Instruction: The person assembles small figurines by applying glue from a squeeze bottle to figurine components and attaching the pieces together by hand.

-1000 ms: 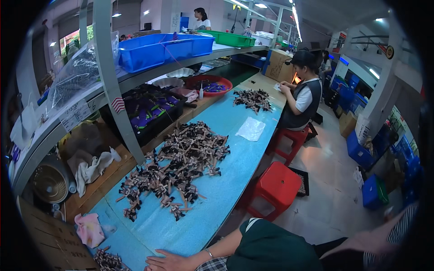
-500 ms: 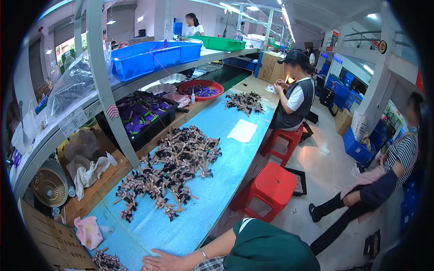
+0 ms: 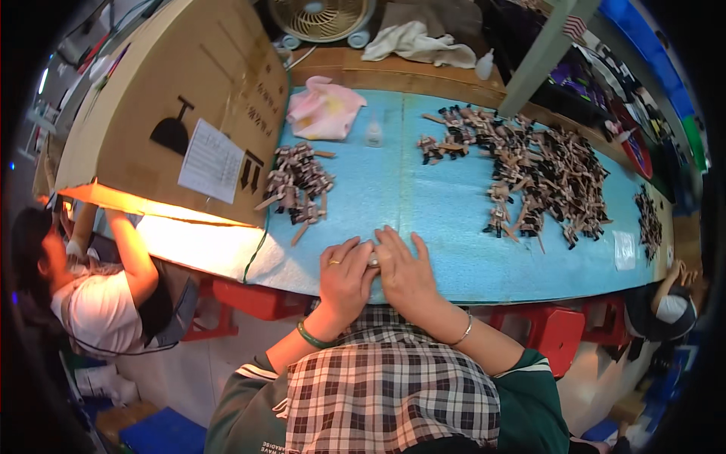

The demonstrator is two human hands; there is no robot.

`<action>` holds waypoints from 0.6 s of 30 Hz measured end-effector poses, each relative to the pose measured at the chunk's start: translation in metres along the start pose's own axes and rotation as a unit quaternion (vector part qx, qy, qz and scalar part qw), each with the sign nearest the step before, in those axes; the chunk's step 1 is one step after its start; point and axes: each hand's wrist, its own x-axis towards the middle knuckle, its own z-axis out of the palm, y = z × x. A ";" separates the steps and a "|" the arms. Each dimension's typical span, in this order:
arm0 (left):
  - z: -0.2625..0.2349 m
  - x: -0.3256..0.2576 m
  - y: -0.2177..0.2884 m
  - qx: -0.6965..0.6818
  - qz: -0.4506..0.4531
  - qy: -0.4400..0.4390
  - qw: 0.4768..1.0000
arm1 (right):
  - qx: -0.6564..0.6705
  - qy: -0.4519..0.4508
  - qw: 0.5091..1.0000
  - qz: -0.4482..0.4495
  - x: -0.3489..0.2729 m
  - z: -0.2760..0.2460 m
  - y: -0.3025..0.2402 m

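Left grip (image 3: 345, 278) against right grip (image 3: 407, 278), over blue tabletop (image 3: 363, 195).

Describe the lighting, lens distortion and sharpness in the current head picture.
Head view: orange light glows under the cardboard box, bleaching the nearby blue table covering nearly white; head view: the covering's front edge bows, and the corners fall to black; head view: left hand and right hand look fairly sharp.

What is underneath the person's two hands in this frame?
Blue tabletop shows around the left hand and right hand. A small pale thing shows where they meet, too small to identify. The area directly under the palms is covered.
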 end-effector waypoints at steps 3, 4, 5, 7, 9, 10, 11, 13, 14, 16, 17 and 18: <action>-0.002 -0.004 0.002 -0.011 0.003 0.005 1.000 | 0.056 -0.008 0.998 0.015 -0.002 -0.003 0.002; -0.003 -0.004 0.001 -0.008 0.006 0.003 1.000 | 0.052 -0.008 0.998 0.015 -0.003 -0.004 0.002; -0.003 -0.004 0.000 -0.005 0.009 0.001 1.000 | 0.111 0.019 0.992 0.050 -0.005 -0.004 0.002; -0.004 -0.004 0.001 -0.012 0.011 0.002 1.000 | 0.167 0.046 0.981 0.085 -0.007 -0.006 0.001; -0.006 -0.004 0.001 -0.016 0.011 -0.001 1.000 | 0.044 0.073 0.996 0.009 -0.006 -0.009 -0.005; -0.007 -0.003 0.002 -0.017 0.012 0.000 1.000 | 0.043 0.072 0.996 0.010 -0.005 -0.011 -0.008; -0.007 -0.003 0.002 -0.017 0.012 0.001 1.000 | 0.043 0.043 0.998 0.006 -0.004 -0.011 -0.012; -0.007 -0.002 0.001 -0.022 0.009 -0.003 1.000 | 0.044 0.012 0.999 0.002 -0.002 -0.011 -0.014; -0.008 -0.001 0.000 -0.026 0.005 -0.006 1.000 | 0.042 0.007 0.999 0.001 -0.002 -0.011 -0.013; -0.011 0.002 0.006 -0.047 -0.028 -0.011 0.998 | 0.037 0.001 0.999 0.002 -0.001 -0.010 -0.011; -0.011 0.004 0.009 -0.069 -0.060 -0.014 0.996 | 0.031 -0.003 1.000 0.001 -0.002 -0.008 -0.010; -0.011 0.005 0.009 -0.072 -0.058 -0.015 0.996 | 0.025 -0.007 1.000 0.001 -0.003 -0.006 -0.010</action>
